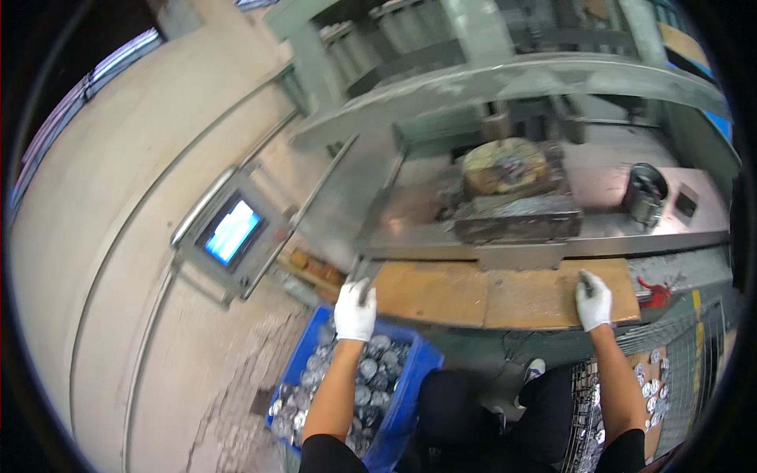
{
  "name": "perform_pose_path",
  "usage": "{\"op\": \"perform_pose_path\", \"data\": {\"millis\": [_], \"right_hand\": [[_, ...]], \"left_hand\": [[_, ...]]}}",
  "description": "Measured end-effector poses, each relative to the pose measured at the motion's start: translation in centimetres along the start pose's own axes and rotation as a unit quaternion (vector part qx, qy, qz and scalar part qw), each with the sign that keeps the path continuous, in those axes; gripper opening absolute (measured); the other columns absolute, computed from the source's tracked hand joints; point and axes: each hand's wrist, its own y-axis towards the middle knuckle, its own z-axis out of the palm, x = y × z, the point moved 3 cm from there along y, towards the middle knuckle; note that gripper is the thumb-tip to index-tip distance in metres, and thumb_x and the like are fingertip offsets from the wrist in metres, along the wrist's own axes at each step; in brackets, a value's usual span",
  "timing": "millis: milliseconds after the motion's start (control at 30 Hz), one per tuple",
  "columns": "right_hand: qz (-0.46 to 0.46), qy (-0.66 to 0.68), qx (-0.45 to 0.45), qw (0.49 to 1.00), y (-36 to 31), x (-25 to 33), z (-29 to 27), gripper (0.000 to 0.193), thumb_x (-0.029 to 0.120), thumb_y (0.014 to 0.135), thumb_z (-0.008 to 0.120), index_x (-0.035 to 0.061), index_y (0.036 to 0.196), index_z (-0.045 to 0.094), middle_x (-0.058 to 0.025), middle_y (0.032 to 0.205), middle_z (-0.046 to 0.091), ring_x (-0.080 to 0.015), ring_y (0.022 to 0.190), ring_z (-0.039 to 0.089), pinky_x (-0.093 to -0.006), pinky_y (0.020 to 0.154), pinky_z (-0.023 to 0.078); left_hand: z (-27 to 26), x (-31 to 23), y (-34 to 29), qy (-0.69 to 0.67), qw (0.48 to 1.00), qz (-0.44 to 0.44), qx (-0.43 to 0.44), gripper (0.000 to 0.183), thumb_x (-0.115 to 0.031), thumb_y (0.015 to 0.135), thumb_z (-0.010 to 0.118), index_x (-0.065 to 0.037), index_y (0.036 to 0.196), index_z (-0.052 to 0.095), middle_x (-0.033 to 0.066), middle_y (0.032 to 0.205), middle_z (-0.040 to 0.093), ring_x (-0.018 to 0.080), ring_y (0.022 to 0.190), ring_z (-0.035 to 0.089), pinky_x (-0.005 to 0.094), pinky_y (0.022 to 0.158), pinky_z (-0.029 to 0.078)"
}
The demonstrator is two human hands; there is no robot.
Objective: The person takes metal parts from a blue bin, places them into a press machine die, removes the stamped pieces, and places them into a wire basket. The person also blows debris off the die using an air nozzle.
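My left hand (355, 312), in a white glove with dark smudged fingertips, is at the left end of a tan board (430, 293). Its fingers are closed; a thin metal edge shows just beyond them, and I cannot make out what they hold. Over the board's right part is my right hand (593, 303), gloved the same way, fingers curled together. Whether something is in them is hidden. Beyond the board, a round, yellowish, worn block (505, 164) sits on the machine's metal bed (426, 213). Below my left hand stands a blue bin (426, 363) with many round silvery metal pieces (380, 370).
A control panel (230, 230) with a lit screen stands at left. A dark metal cup (646, 189) is on the bed at right. A red-handled item (654, 293) lies beyond the board's right end. Wire mesh (686, 347) and flat metal pieces (650, 388) are at lower right.
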Motion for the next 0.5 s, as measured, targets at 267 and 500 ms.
{"op": "perform_pose_path", "data": {"millis": [267,500], "right_hand": [[0.031,-0.002,0.052,0.998,0.6,-4.1,0.6,0.028,0.004,0.092,0.058,-0.0048,0.118,0.064,-0.0158,0.115,0.068,-0.0215,0.107,0.064,-0.0308,0.095,0.047],[0.035,0.006,0.068,0.997,0.9,-6.8,1.1,0.03,0.007,0.095,0.056,-0.0044,0.123,0.061,-0.0148,0.119,0.067,-0.0193,0.109,0.063,-0.0294,0.096,0.046]], "left_hand": [[-9.3,13.8,-17.2,0.296,0.866,-0.299,0.269,0.071,-0.051,0.076,0.071,-0.012,0.133,0.055,0.0223,0.141,0.046,0.041,0.123,0.051,0.0456,0.1,0.045],[-8.5,15.5,-21.6,0.267,0.831,-0.357,0.333,0.072,-0.059,0.077,0.065,-0.019,0.136,0.054,0.0209,0.142,0.045,0.0393,0.131,0.044,0.0521,0.107,0.036]]}}
